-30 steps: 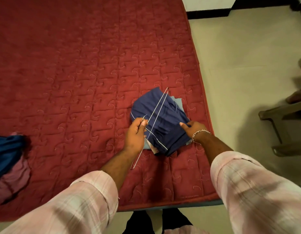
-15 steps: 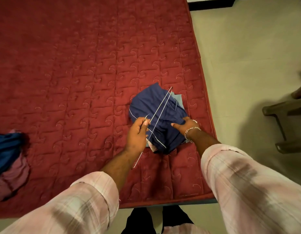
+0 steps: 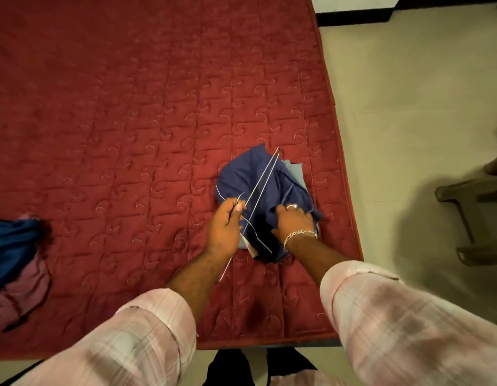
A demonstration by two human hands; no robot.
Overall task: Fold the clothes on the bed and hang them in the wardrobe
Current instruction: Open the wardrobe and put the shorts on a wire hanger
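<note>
From the head camera I see the folded navy-blue cloth garment (image 3: pixel 258 190) lying near the right edge of the red quilted bed (image 3: pixel 130 121), close to its near right corner, with a thin silver wire hanger (image 3: pixel 259 185) across it. My left hand (image 3: pixel 225 228) pinches the hanger's hook while my right hand (image 3: pixel 293 220) grips the cloth. I judge this the hanger-loading step, so next the cloth must be fed over the bar; no writing is readable.

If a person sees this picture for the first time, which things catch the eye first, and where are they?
First, the dark blue garment, bunched near the right edge of the red quilted bed, with both hands on it. The left hand pinches a thin wire hanger lying across the cloth; the right hand grips the fabric. A blue and pink clothes pile lies at the bed's left edge.
</note>
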